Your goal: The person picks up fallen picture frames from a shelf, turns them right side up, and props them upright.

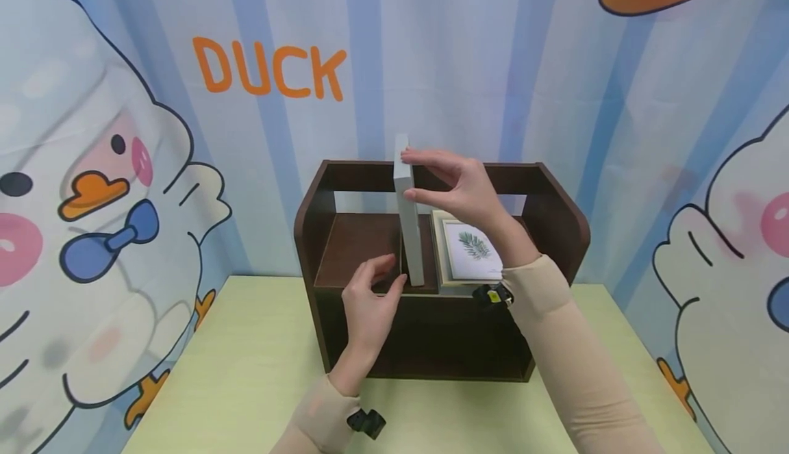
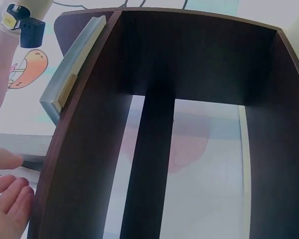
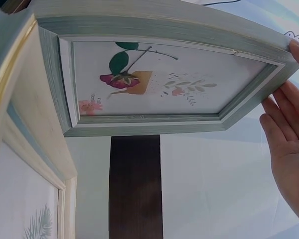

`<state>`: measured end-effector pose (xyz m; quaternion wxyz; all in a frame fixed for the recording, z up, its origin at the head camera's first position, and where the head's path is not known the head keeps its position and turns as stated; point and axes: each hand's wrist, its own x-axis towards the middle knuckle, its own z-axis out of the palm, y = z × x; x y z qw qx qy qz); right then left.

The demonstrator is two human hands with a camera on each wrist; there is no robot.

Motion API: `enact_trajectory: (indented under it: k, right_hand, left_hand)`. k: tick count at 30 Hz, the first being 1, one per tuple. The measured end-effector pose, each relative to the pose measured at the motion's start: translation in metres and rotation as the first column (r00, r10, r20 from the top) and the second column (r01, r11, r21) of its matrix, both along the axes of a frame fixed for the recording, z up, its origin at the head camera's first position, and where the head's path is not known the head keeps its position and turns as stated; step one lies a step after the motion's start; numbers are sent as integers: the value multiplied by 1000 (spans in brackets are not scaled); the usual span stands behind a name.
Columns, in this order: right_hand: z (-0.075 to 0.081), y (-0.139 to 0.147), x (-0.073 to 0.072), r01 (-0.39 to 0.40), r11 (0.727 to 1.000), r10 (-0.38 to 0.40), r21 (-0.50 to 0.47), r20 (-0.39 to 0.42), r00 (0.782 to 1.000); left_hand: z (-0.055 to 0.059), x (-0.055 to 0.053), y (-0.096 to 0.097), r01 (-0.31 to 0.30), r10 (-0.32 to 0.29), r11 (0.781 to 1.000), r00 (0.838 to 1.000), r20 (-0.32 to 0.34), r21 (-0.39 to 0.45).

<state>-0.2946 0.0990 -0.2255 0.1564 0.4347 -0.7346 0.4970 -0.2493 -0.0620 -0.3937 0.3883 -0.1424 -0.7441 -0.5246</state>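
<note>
A grey-white picture frame point(image 1: 409, 228) stands upright, edge-on, on the upper shelf of a dark brown desktop shelf point(image 1: 425, 334). My right hand point(image 1: 459, 183) grips its upper end, thumb and fingers on opposite sides, as the right wrist view shows. That view also reveals the pressed rose and leaf print point(image 3: 134, 82) inside the frame. Beside the frame's lower front edge is my left hand point(image 1: 370, 307), thumb and fingers apart with nothing between them. To the right, a picture frame with a green leaf print point(image 1: 474, 245) lies flat on another frame, partly behind my right wrist.
The brown shelf stands on a pale yellow-green table point(image 1: 246, 344), with raised sides and a back rail point(image 1: 364, 175). Below the upper shelf is a lower compartment point(image 2: 189, 59). A blue striped curtain point(image 1: 431, 50) with duck prints hangs behind and along both sides.
</note>
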Motion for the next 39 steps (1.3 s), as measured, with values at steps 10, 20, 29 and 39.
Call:
enact_trajectory:
  k: [10,20,29,39]
  right_hand:
    - [-1,1,1,6,1000,-6,16,-8,1000]
    - [0,0,0,4,1000,-4,11,-22,1000]
    - [-1,-8,-1,-29,1000,29,8,-53,998]
    - [-1,-16,-2,-39,999,41,16,-86,995]
  left_hand:
    - [1,-5,4,-23,25,999,999,41,-42]
    - [4,-10,-2,-31,32,999,996,81,-12]
    - [6,-10,-19,-56,55,998,997,49,8]
    - [8,-14,-32,-103,103,995,993,64,-1]
